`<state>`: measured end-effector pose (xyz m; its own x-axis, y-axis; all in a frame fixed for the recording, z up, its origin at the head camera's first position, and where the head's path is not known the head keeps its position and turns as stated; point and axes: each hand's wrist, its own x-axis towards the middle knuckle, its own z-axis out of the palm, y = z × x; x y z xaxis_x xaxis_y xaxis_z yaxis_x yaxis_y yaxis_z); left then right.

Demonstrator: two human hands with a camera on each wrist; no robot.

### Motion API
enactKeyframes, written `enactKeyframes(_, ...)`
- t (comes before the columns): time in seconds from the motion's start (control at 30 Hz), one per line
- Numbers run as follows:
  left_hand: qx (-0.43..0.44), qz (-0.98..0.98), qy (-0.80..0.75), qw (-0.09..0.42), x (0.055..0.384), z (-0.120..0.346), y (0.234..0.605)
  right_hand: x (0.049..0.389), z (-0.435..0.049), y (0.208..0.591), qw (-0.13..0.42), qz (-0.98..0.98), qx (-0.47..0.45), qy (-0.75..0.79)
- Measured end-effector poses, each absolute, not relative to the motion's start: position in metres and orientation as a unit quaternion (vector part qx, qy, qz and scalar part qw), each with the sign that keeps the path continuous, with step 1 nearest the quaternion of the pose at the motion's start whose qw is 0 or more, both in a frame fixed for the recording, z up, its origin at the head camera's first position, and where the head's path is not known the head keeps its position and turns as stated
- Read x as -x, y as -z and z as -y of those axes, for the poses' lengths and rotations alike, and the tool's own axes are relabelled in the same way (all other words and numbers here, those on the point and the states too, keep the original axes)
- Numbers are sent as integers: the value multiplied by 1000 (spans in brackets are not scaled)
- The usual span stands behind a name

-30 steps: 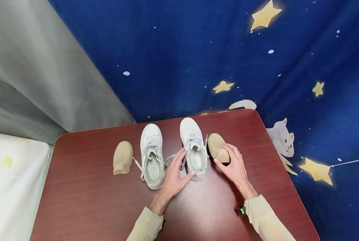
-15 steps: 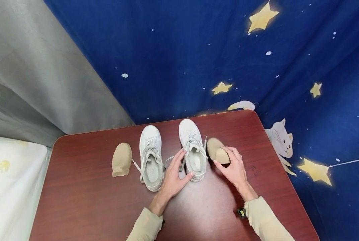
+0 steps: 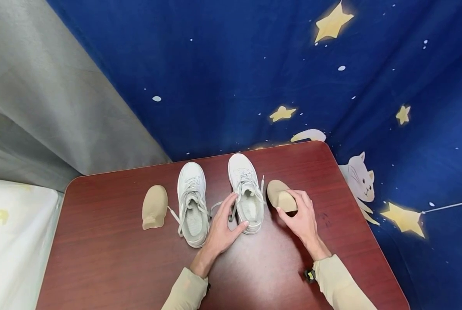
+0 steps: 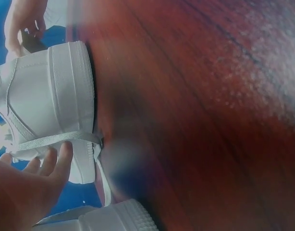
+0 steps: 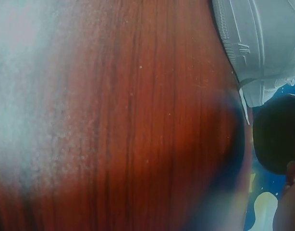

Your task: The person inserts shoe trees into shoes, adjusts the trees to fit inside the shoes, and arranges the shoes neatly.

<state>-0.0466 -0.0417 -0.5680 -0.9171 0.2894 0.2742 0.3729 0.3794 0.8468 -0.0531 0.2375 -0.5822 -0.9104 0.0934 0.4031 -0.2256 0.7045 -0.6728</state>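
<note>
Two white lace-up sneakers stand side by side on the table, toes pointing away. My left hand [image 3: 224,230] lies along the left side of the right sneaker [image 3: 240,170], its fingers extended and its thumb close to the heel. In the left wrist view the fingertips [image 4: 65,156] are near a lace on that sneaker's side. My right hand [image 3: 302,215] grips the near end of a beige toe-shaped shoe insert [image 3: 276,189] between thumb and fingers. The right wrist view shows this insert dark [image 5: 277,137]. The left sneaker [image 3: 191,176] sits left of my left hand.
A second beige shoe insert [image 3: 155,204] lies left of the left sneaker. Loose laces trail beside both sneakers. The dark red table [image 3: 111,258] ends at its far edge against a blue star-patterned curtain [image 3: 223,86]. A grey curtain [image 3: 80,107] hangs at left.
The insert in my right hand has tipped, its near end now lifted. My left hand holds much the same place beside the right sneaker. The head view has shifted slightly.
</note>
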Motion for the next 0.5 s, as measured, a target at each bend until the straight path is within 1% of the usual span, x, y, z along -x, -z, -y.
enactKeyframes(0.5, 206, 822, 529, 35, 48, 42, 568, 47, -236, 574, 232, 891, -41, -388)
